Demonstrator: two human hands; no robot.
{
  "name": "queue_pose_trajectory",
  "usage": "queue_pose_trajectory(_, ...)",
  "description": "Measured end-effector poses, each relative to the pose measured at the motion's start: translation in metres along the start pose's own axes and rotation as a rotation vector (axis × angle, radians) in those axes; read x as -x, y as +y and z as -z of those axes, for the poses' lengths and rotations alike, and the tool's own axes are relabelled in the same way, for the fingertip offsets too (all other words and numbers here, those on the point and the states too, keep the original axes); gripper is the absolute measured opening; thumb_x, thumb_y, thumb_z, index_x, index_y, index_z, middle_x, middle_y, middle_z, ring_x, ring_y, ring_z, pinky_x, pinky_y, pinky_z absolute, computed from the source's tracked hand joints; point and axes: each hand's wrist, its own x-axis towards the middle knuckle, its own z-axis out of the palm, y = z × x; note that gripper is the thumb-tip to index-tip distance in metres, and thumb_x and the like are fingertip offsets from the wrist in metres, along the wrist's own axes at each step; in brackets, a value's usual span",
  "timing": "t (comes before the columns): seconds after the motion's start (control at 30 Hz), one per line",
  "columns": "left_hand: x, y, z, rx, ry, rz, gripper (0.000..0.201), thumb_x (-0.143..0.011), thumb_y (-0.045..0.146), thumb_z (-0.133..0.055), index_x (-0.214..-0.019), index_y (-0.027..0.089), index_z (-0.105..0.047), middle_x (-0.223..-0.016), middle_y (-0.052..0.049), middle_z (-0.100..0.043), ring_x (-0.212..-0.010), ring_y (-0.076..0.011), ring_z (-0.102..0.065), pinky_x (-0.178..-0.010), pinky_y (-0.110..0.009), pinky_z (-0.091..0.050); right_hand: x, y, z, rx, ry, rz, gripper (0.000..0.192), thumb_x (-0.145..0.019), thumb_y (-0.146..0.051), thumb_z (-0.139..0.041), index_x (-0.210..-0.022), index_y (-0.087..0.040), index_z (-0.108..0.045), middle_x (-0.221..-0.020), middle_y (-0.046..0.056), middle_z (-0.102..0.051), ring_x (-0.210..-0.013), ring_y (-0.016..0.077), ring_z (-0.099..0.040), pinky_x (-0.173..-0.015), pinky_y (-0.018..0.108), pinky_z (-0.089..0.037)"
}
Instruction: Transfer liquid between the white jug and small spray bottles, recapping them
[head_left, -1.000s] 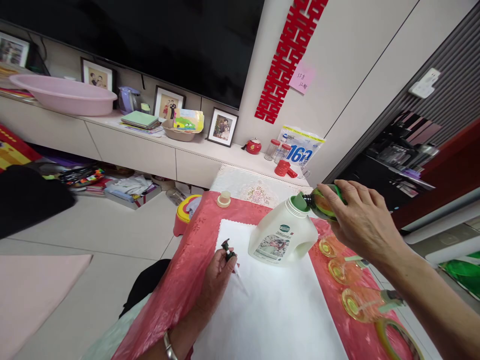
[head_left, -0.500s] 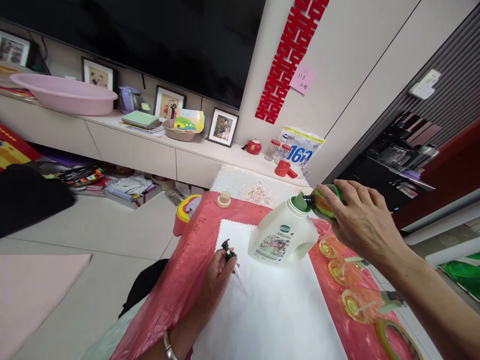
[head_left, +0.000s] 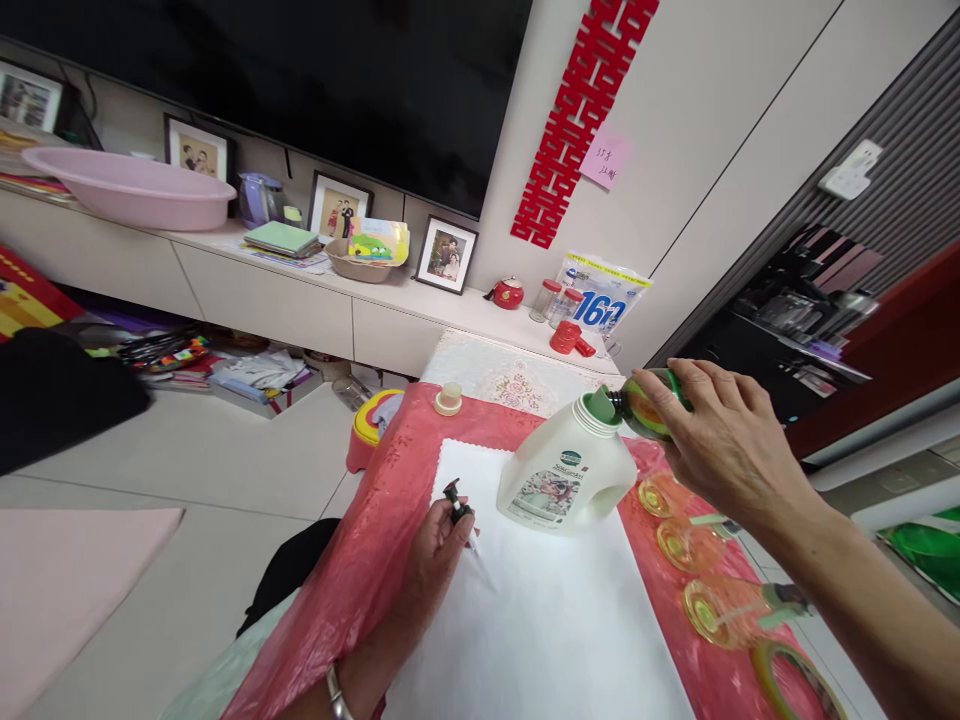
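Note:
A white jug [head_left: 564, 478] with a printed label stands on a white mat [head_left: 540, 610] over a red tablecloth [head_left: 360, 560]. A green funnel [head_left: 598, 403] sits in its mouth. My right hand [head_left: 720, 440] holds a small green bottle [head_left: 643, 408] tipped on its side, its neck at the funnel. My left hand [head_left: 439, 555] rests on the mat's left edge and holds a black pump head [head_left: 454, 500] with a clear tube.
Several small yellow-tinted bottles [head_left: 686, 540] lie along the table's right side. A beige cap [head_left: 448, 399] sits at the far edge. Beyond are a low cabinet with photo frames [head_left: 445, 254], a pink basin [head_left: 127, 186], and a red-yellow stool [head_left: 367, 430] on the floor.

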Motion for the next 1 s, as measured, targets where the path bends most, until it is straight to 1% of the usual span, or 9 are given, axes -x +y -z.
queue_pose_trajectory(0.37, 0.0003, 0.0018, -0.0011, 0.003, 0.007, -0.01, 0.042, -0.071, 0.05, -0.075, -0.095, 0.018, -0.062, -0.083, -0.003, -0.07, -0.071, -0.0195, -0.067, -0.068, -0.033, -0.053, -0.001, 0.001, 0.0018, 0.012, 0.002, 0.016, 0.06, -0.086, -0.012, -0.057, -0.144, -0.023, -0.05, -0.138, 0.016, -0.047, -0.129, 0.0335, -0.044, -0.099, 0.046, -0.04)
queue_pose_trajectory(0.67, 0.0019, 0.006, -0.0012, 0.002, -0.004, 0.004, 0.045, -0.071, 0.051, -0.074, -0.098, 0.017, -0.062, -0.084, -0.002, -0.069, -0.073, -0.02, -0.069, -0.07, -0.033, -0.054, -0.0005, 0.0014, -0.0008, 0.023, 0.007, 0.024, 0.063, -0.084, -0.012, -0.058, -0.145, -0.024, -0.048, -0.14, 0.016, -0.046, -0.13, 0.0332, -0.043, -0.101, 0.047, -0.039)
queue_pose_trajectory(1.0, -0.0005, -0.0023, 0.0004, -0.014, 0.012, -0.019, 0.042, -0.073, 0.051, -0.075, -0.097, 0.018, -0.064, -0.083, -0.003, -0.071, -0.071, -0.0198, -0.068, -0.069, -0.032, -0.054, -0.0012, 0.0017, -0.0003, 0.006, 0.02, 0.026, 0.065, -0.082, -0.011, -0.058, -0.145, -0.026, -0.048, -0.141, 0.016, -0.045, -0.131, 0.033, -0.043, -0.102, 0.046, -0.038)
